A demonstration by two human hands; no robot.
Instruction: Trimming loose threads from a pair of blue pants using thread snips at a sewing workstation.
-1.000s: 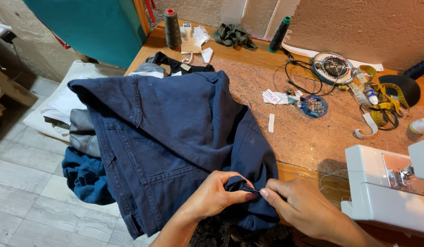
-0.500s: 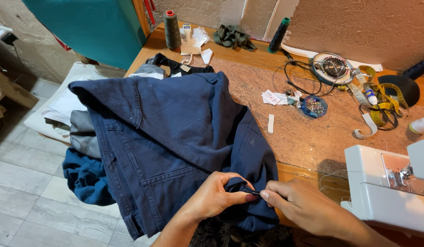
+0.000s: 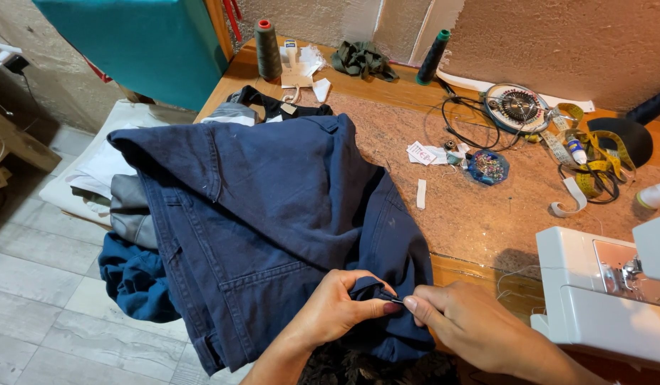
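Observation:
Dark navy trousers (image 3: 273, 214) lie spread over the left end of the wooden table (image 3: 480, 214) and hang off its near edge. My left hand (image 3: 337, 310) pinches a small fold of the navy cloth at the lower front. My right hand (image 3: 472, 324) meets it from the right, with thumb and forefinger closed on something very small at that same fold; I cannot make out what it is.
A white sewing machine (image 3: 608, 292) stands at the right. Thread cones (image 3: 267, 48) (image 3: 433, 57), a round pin holder (image 3: 489, 167), a yellow measuring tape (image 3: 594, 153), cables and paper scraps lie at the back. More garments (image 3: 130, 271) pile at the left over the tiled floor.
The hands have stayed at the same fold of the trousers, shifting only slightly. The cloth has not visibly moved.

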